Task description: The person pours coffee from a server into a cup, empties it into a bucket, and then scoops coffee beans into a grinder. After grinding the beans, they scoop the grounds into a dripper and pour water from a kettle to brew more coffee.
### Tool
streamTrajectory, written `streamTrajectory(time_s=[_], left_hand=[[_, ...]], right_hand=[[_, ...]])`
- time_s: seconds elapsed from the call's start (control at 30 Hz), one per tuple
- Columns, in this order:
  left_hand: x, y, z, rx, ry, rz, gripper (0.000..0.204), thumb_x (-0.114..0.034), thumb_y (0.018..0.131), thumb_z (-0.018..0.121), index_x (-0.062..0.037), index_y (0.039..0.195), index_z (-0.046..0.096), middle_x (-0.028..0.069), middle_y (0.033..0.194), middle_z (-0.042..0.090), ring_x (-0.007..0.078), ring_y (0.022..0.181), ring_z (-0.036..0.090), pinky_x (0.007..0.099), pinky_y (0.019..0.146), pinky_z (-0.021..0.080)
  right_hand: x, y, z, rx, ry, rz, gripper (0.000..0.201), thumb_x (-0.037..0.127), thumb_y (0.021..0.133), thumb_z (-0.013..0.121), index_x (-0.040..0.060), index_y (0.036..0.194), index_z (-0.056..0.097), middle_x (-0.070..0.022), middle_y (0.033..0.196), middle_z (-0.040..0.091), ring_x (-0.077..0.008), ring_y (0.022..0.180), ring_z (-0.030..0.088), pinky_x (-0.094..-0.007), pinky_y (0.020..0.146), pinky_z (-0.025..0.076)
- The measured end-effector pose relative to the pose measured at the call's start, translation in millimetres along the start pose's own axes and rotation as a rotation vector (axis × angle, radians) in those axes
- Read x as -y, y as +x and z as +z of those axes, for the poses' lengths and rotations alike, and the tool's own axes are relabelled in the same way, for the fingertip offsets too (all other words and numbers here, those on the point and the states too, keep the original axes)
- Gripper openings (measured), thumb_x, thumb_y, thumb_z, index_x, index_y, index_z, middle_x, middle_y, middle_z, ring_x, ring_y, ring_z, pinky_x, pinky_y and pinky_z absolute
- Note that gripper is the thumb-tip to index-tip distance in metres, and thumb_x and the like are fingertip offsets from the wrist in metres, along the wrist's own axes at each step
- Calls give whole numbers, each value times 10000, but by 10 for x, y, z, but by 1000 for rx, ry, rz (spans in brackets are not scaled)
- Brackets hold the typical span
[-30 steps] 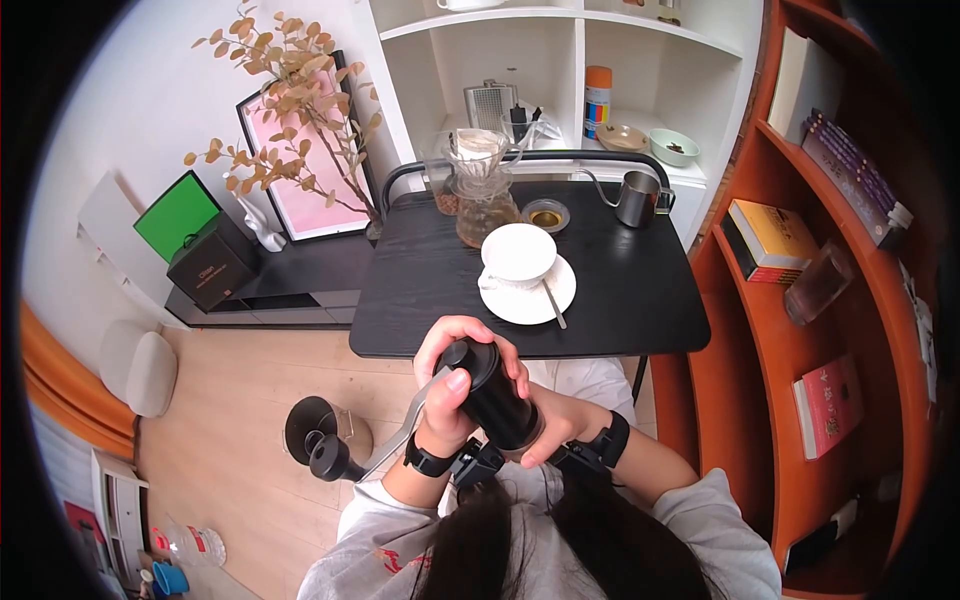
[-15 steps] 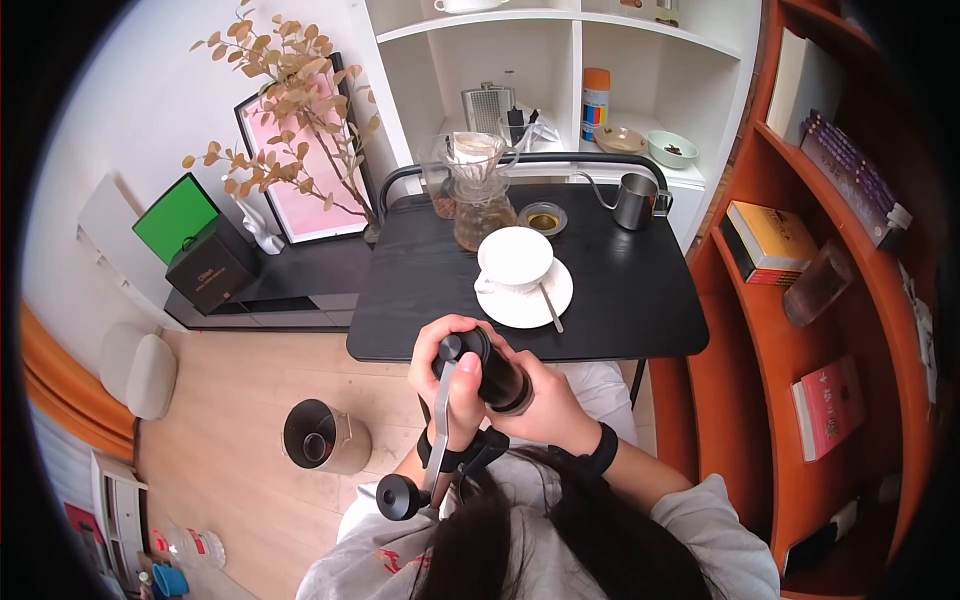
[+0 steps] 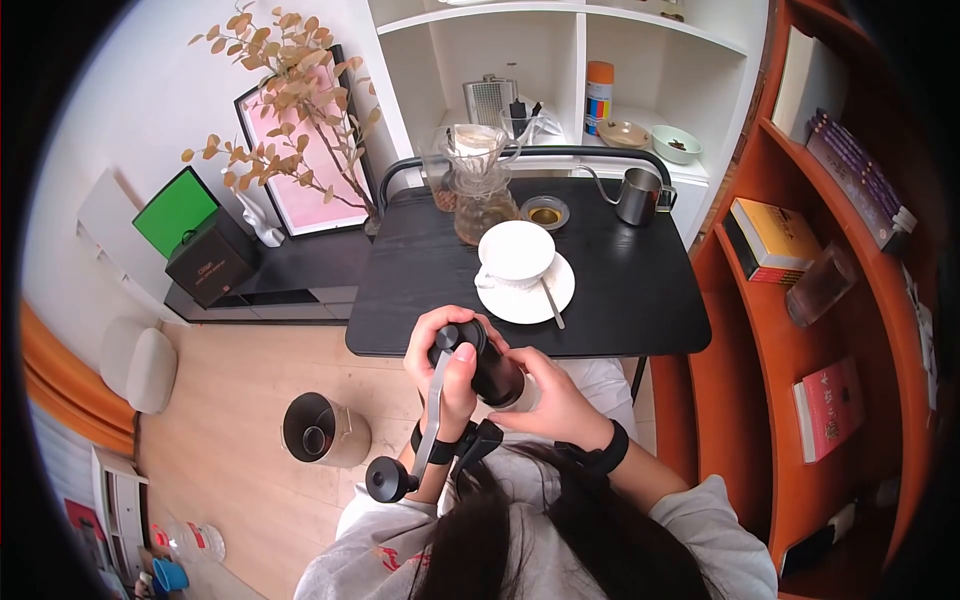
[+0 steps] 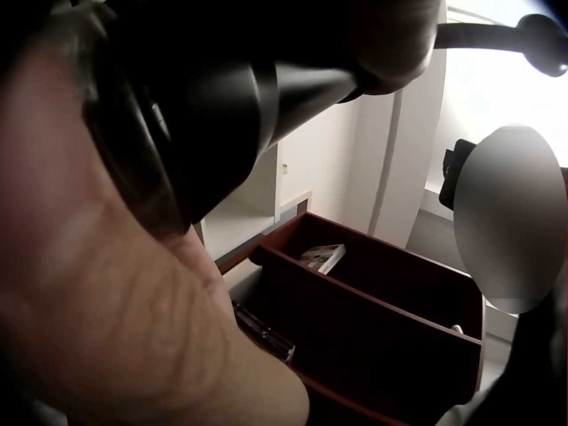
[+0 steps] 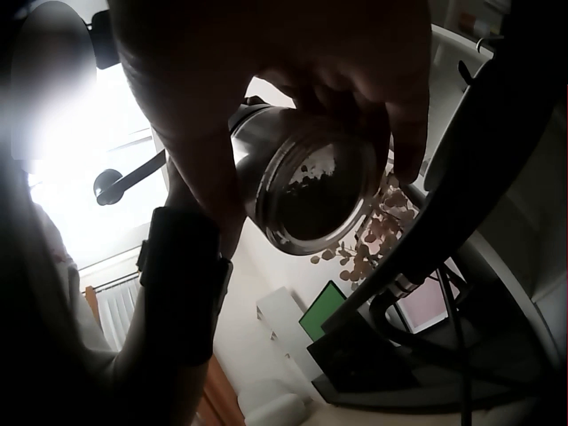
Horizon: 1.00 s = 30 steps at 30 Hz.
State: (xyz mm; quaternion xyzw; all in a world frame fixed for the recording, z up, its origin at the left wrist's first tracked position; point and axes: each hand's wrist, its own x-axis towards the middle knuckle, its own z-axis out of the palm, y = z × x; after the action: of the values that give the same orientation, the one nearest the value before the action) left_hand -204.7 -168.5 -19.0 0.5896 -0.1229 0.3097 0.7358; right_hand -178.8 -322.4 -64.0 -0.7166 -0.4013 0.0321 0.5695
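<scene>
Both hands hold a black manual coffee grinder (image 3: 492, 372) tilted in front of the table's near edge. My left hand (image 3: 458, 388) grips its upper body, thumb beside the lid. From the lid a metal crank (image 3: 431, 425) hangs toward the chest, ending in a black knob (image 3: 388, 479). Around the lower end curl the fingers and thumb of my right hand (image 3: 565, 405). The right wrist view shows the grinder's clear bottom cup (image 5: 317, 197) with dark contents behind the glass. On the table, a white cup (image 3: 516, 250) sits on a saucer (image 3: 565, 290) with a spoon (image 3: 553, 303).
Behind the cup stand a glass carafe with dripper (image 3: 483, 200), a small dish (image 3: 545, 212) and a gooseneck kettle (image 3: 638, 197) on the black table (image 3: 640, 290). A bin (image 3: 348, 435) is on the floor at left. An orange-brown bookshelf (image 3: 735, 330) borders the right side.
The crank's knob has swung from the left in toward the chest. My right hand has shifted from beneath the grinder to the right side of its lower end.
</scene>
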Motion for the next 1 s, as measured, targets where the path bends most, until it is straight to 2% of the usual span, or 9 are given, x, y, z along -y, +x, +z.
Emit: streamTrajectory(time_s=[0.1,0.2,0.3,0.4,0.5,0.63,0.73,1.0], left_hand=[[16,-31,45,-14,-2,22,443,-333,813,607,-9,1091,488,193,825,581,270,694,621,377,660,534],[-4,-57,86,-19,30,57,450,-338,811,610,-12,1095,482,193,824,580,268,691,621,375,657,533],[74,-64,39,-31,72,106,441,-328,817,600,-16,1105,477,192,825,580,256,698,612,378,673,529],[90,-50,26,-38,108,141,436,-322,819,595,-18,1109,478,191,833,580,251,712,607,380,684,527],[98,-10,6,-41,116,146,436,-318,818,594,-18,1113,479,191,844,580,249,723,606,380,688,527],[124,88,-90,-79,126,161,435,-313,809,600,-17,1108,487,186,855,579,255,709,609,371,663,528],[79,191,-128,-100,130,177,421,-301,803,603,-13,1095,506,170,835,588,251,698,617,362,644,521],[216,390,-302,-175,308,264,356,-242,819,588,-5,1078,526,149,794,613,214,677,614,314,663,494]], right_hand=[[19,5,84,-113,-177,-91,709,144,651,842,-18,1222,454,-175,1109,533,-328,1032,548,-398,895,452],[-53,1,172,-245,-233,-169,718,133,647,836,-11,1222,432,-171,1068,529,-322,975,539,-409,849,455],[-66,-12,220,-278,-204,-156,769,128,662,829,-14,1283,397,-190,1133,529,-333,1049,549,-413,902,455],[-152,-12,288,-270,-58,-135,850,135,669,829,-13,1354,348,-214,1220,511,-344,1149,537,-415,973,438],[-114,57,191,-109,99,-69,915,103,691,796,-9,1428,264,-226,1278,491,-347,1214,518,-411,1026,412],[-136,236,97,-7,101,-212,902,32,712,714,4,1462,215,-218,1264,501,-341,1200,530,-397,1019,413],[-176,372,171,-6,123,-181,902,35,711,726,21,1463,229,-220,1264,503,-338,1197,534,-395,1008,421],[-430,644,557,-182,22,-89,910,100,708,793,36,1450,270,-215,1214,543,-370,1135,562,-413,943,470]])
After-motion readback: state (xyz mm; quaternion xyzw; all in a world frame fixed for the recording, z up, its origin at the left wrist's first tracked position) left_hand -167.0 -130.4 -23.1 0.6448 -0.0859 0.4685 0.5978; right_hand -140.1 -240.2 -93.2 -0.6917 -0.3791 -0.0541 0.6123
